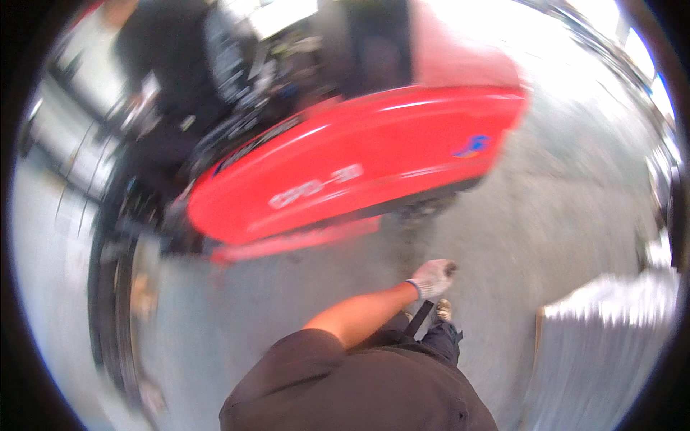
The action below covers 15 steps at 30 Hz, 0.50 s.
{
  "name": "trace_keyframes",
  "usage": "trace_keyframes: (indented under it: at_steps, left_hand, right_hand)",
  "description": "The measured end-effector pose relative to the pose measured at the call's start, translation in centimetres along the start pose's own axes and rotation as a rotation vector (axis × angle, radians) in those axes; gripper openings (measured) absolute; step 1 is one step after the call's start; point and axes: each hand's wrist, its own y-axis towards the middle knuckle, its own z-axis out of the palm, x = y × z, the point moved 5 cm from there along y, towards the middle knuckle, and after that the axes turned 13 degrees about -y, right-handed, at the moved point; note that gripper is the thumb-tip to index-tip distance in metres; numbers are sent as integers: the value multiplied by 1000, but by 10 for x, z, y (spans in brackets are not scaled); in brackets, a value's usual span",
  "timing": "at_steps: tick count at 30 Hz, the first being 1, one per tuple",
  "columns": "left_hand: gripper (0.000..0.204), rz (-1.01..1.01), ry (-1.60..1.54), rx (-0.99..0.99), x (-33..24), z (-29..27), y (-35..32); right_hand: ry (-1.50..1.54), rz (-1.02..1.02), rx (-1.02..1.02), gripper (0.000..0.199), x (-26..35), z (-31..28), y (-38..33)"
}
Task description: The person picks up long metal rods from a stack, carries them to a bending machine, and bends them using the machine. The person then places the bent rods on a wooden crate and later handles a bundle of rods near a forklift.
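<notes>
My left hand (433, 279) wears a whitish knit glove with darker fingertips. It hangs in front of my body, at the end of a bare forearm that reaches across to the right. Its fingers look bent, but blur and the angle hide whether they hold anything. Just below it a black strap (420, 320) dangles by my dark trousers, and one of my shoes (444, 310) shows. My right hand is out of sight. Ahead, apart from my glove, stands a large red forklift (345, 176) with a rounded side.
A person in dark clothes (169, 65) is at the forklift's upper left. Long black forks or bars (115, 323) run down the left side. A stack wrapped in shiny, silvery film (604, 352) stands at the lower right. Grey concrete floor (546, 208) lies between.
</notes>
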Motion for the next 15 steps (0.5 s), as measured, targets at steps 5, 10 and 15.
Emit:
trace_keyframes:
  at_steps: [5, 10, 15]
  left_hand:
    - [31, -210, 64, -395, 19, -31, -45]
    - [39, -674, -85, -747, 76, -18, -248]
    - [41, -957, -42, -1115, 133, 54, -459]
  right_hand:
    - [-261, -213, 179, 37, 33, -138, 129]
    - [-580, -463, 169, 42, 131, -231, 243]
    - [-1710, -1326, -95, 26, 300, -130, 270]
